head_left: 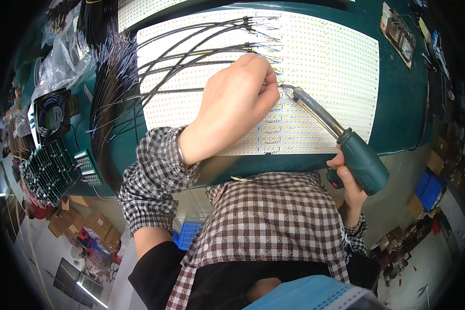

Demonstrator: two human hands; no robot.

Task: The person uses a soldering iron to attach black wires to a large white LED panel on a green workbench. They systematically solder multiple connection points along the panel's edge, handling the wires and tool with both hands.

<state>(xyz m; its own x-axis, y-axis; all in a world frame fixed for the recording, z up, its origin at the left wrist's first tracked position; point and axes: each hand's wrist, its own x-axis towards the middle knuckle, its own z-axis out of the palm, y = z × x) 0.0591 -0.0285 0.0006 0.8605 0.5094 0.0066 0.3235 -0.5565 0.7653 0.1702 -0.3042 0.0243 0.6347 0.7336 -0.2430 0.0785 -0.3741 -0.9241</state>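
Your left hand is closed to a pinch over the middle of the white LED panel, looks like on the end of a black cable; your fingers hide the exact grip. Your right hand is wrapped round the green handle of the soldering iron, tip just beside your left fingertips. Can't tell if it touches the joint. Panel lies flat on the green bench. More cables cross its left half. Cooling fan and stacked green circuit boards sit at left.
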